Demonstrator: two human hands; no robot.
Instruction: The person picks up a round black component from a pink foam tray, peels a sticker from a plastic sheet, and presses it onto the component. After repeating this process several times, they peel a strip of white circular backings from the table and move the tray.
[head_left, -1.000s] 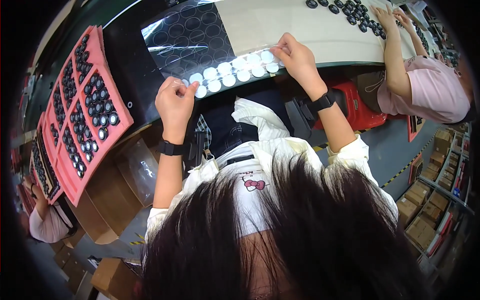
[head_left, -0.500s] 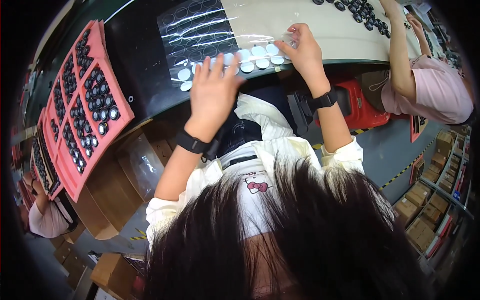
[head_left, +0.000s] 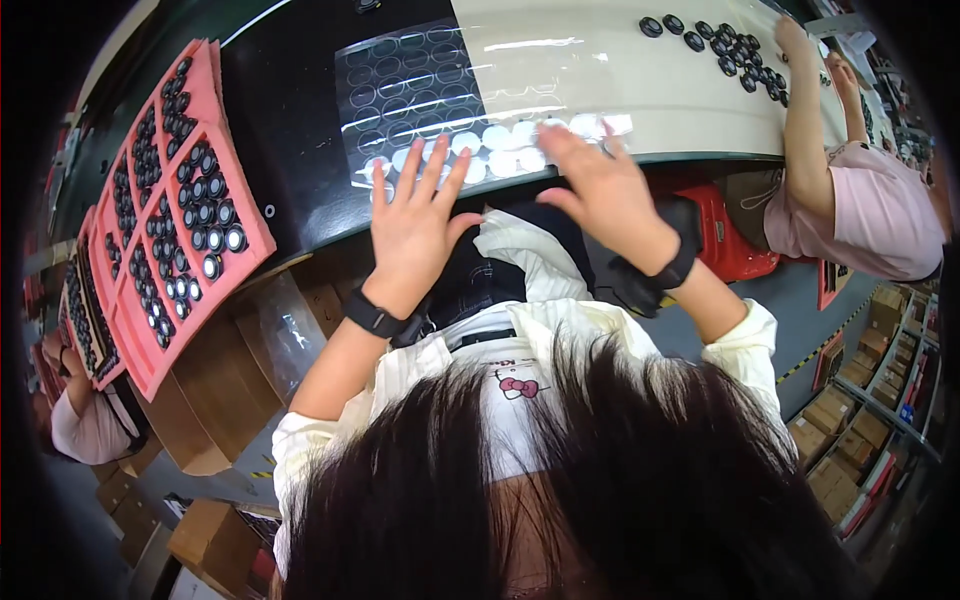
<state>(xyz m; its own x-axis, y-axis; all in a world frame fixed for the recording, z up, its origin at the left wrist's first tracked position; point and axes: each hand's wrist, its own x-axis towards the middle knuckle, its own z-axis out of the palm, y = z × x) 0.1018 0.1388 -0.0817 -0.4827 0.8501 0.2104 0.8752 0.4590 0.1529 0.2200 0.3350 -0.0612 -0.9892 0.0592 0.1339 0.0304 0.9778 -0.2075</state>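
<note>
A clear plastic sheet [head_left: 520, 75] printed with rows of circles lies across the dark and cream parts of the table. Along its near edge run two rows of round white discs [head_left: 502, 163], perhaps stickers. My left hand [head_left: 415, 225] is spread open, its fingertips over the sheet's near left part and some of the discs. Over the near right end is my right hand [head_left: 610, 195], fingers apart and slightly blurred, with nothing visible in it. Whether the fingertips press on the sheet, I cannot tell.
Pink foam trays [head_left: 243, 180] filled with black round parts stand at the left. More black round parts [head_left: 728, 66] lie at the far right, near a co-worker's arms [head_left: 808, 120]. A red stool [head_left: 730, 235] and cardboard boxes [head_left: 215, 390] are below the table edge.
My right hand has let go of the sheet's right end and opened out, moving nearer. My left hand has spread and settled slightly lower. The sheet sits a little farther right.
</note>
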